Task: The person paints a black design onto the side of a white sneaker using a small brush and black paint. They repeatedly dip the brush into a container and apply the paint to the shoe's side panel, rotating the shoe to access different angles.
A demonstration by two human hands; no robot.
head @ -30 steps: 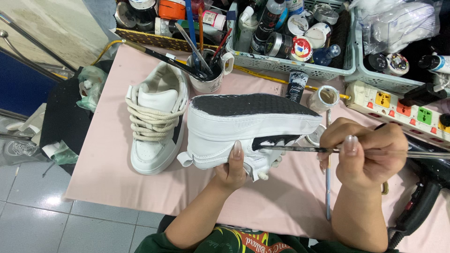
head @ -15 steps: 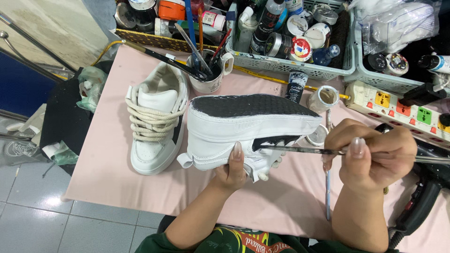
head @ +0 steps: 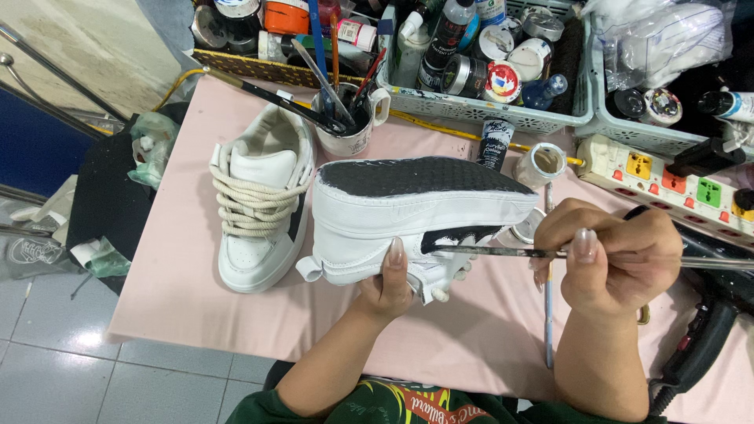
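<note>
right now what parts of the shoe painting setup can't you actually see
All from the head view:
- The far side of the held sneaker: turned away, its sole faces up.
- The left hand: fingers hidden behind the sneaker, only the thumb shows.
- The brush handle end: runs off the right edge.
- The paint mug contents: hidden by the brushes standing in it.
- The right hand palm: curled shut around the brush.
</note>
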